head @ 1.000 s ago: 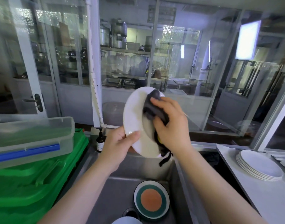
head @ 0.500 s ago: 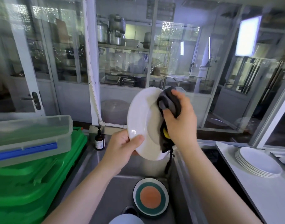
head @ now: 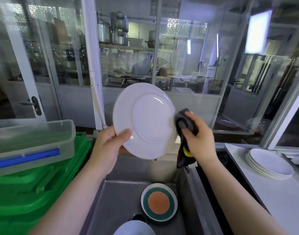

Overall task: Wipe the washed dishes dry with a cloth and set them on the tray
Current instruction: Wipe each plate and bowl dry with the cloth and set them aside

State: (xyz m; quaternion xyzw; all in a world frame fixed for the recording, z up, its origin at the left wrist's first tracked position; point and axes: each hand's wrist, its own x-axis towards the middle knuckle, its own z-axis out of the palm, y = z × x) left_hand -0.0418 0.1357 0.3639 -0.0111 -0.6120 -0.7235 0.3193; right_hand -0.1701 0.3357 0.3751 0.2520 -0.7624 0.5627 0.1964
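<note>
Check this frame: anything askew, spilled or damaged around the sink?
Nothing stands out. The left hand holds the white plate whole, the right hand grips the dark cloth, and the stacked plates sit evenly.

Glass partitions (head: 184, 61) front shelves of steel pots (head: 118, 29); a white door (head: 24, 78) stands left.

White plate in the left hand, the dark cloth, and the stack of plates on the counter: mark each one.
White plate (head: 150, 119), head view: centre of its flat base.
Dark cloth (head: 182, 123), head view: bunched part by the plate's right rim.
Stack of plates (head: 270, 162), head view: top plate's face.
</note>
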